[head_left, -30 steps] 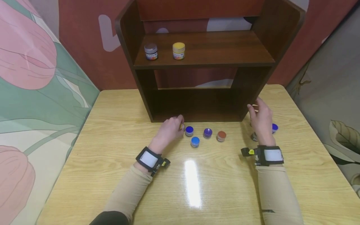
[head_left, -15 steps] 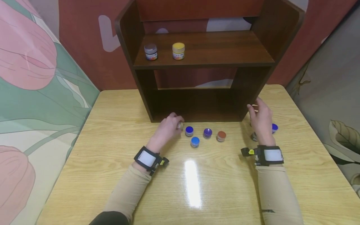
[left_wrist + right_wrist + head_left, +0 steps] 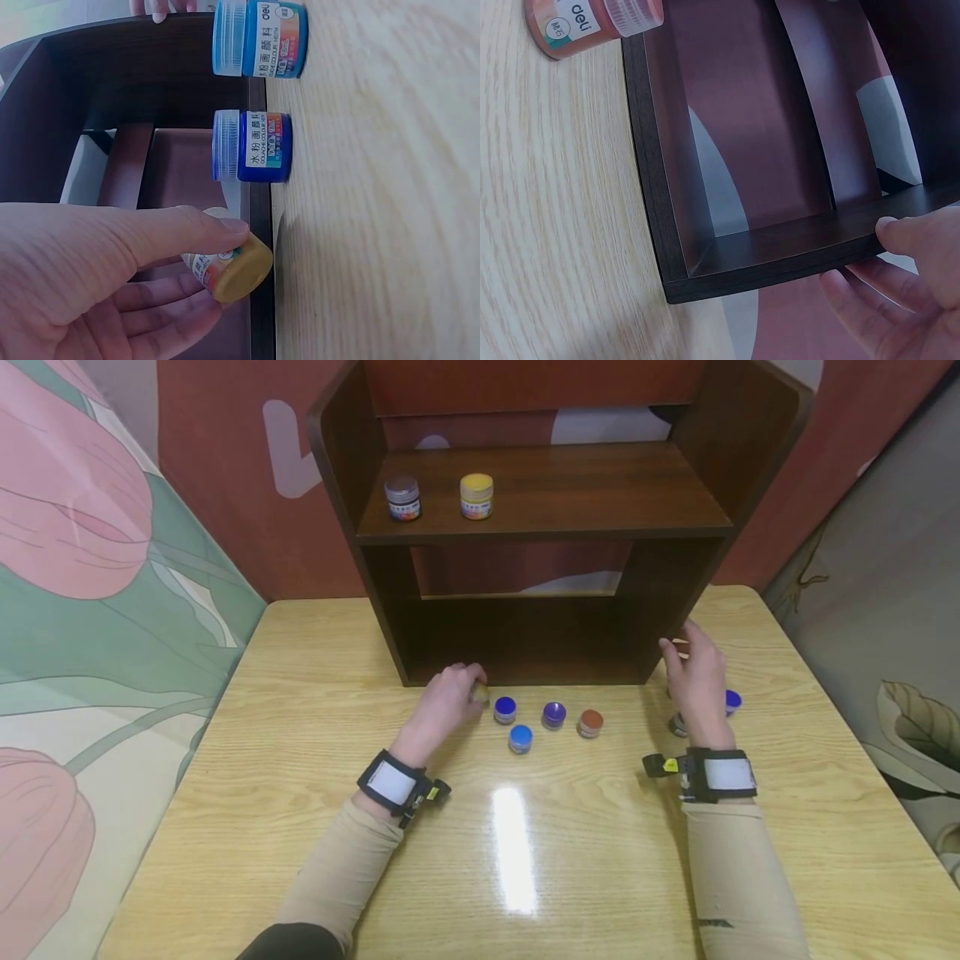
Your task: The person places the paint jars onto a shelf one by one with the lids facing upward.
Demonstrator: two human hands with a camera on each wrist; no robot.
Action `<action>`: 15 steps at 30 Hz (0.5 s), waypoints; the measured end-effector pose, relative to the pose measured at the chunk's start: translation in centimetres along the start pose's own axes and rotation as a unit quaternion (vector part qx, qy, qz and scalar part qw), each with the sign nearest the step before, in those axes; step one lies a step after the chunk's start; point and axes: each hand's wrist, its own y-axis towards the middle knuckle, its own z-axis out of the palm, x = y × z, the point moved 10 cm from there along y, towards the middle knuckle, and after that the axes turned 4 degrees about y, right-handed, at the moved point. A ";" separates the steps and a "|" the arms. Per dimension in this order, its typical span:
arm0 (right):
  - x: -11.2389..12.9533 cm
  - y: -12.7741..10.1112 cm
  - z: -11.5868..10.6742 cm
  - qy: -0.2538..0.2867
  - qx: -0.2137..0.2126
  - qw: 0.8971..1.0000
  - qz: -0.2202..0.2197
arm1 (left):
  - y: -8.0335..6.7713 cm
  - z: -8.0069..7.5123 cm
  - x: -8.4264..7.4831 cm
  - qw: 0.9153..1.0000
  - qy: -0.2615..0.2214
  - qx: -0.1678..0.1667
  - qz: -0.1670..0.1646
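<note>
Two hands work at the far half of a pale wood-grain tabletop [image 3: 300,827], whose glossy top carries a bright streak of glare near the middle. A dark brown shelf unit [image 3: 525,518] stands at the far edge, open at the front, with a grey jar [image 3: 402,497] and a yellow jar [image 3: 477,495] side by side toward the left end of its upper board. The left hand [image 3: 447,703] lies just in front of the unit's lower left corner, thumb and fingers curled round a small ochre jar [image 3: 234,268], which it pinches clear of the table. Just to the right, in a loose cluster on the tabletop, stand a dark blue jar [image 3: 505,709], a light blue jar [image 3: 520,738], a purple jar [image 3: 554,714] and a rust jar [image 3: 590,723]. The right hand [image 3: 696,681] is by the unit's lower right corner, fingers relaxed and holding nothing, their tips touching the side panel's edge. Beside that hand two more jars are partly hidden. Behind the table rises a reddish wall; a pink and green floral mural covers the left wall.
</note>
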 end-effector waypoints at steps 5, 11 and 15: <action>0.0 0.0 0.0 -0.003 0.000 1.000 0.001 | 0.0 0.1 0.2 1.000 -0.016 0.000 -0.002; 0.0 0.0 0.0 0.002 0.000 1.000 -0.002 | -0.1 0.2 0.3 1.000 -0.013 0.001 -0.008; 0.0 -0.1 0.0 0.005 -0.001 1.000 -0.004 | -0.1 0.2 0.3 1.000 -0.008 0.001 -0.008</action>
